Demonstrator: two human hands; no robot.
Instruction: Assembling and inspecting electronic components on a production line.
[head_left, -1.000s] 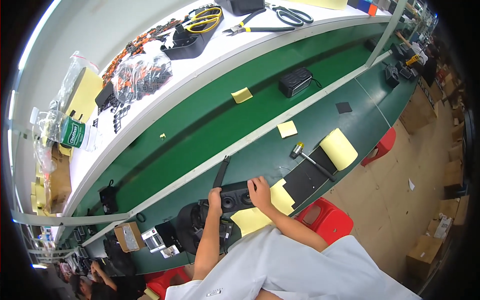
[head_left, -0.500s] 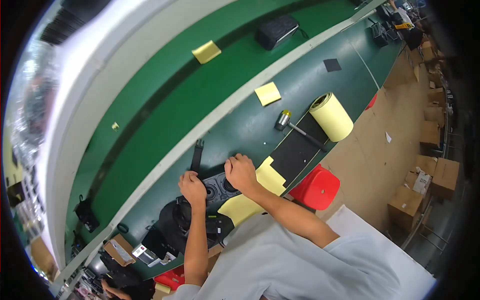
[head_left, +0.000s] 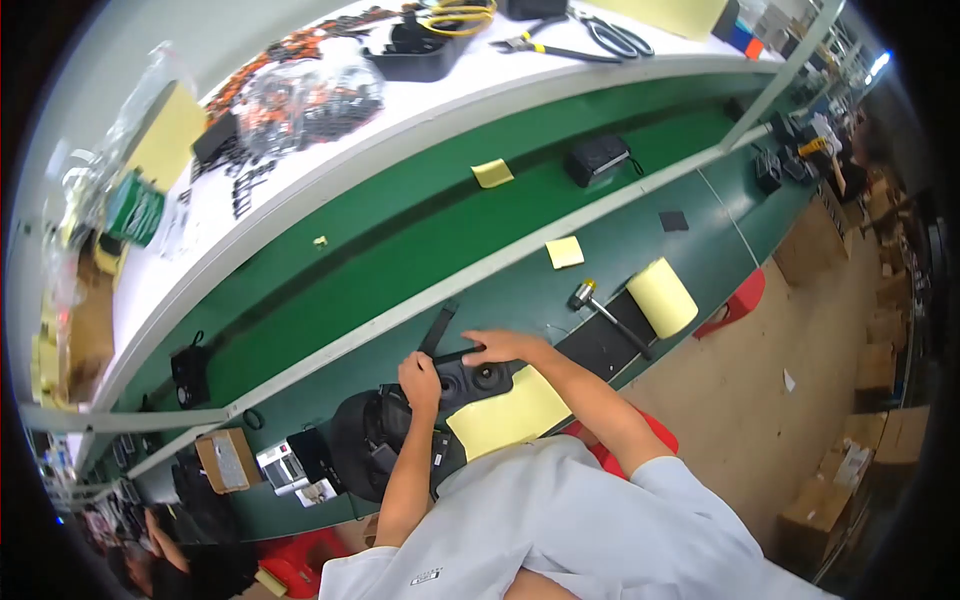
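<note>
A black speaker panel point(head_left: 463, 381) with two round cones lies in front of me on the green bench. My left hand point(head_left: 419, 381) is closed at its left end, where the lower end of a black strap point(head_left: 439, 327) meets the fingers. The strap's free end points away across the bench. Over the panel's far edge, my right hand point(head_left: 497, 347) has its fingers apart and points left, close to a thin black strip along that edge. A black bag-like case point(head_left: 362, 440) sits left of the panel, partly behind my left forearm. Yellow sheet point(head_left: 510, 415) lies on the near side.
To the right are a mallet point(head_left: 610, 318), a black sheet point(head_left: 592, 347) and a yellow roll point(head_left: 662, 298). An open cardboard box point(head_left: 228, 461) stands left. Above the bench runs a white shelf point(head_left: 420, 95) with pliers and bagged parts. Red stools stand at the near edge.
The view has shifted, bringing the upper shelf into sight. My right hand has moved from a curled hold on the panel's far edge to spread fingers pointing left. My left hand stays by the strap.
</note>
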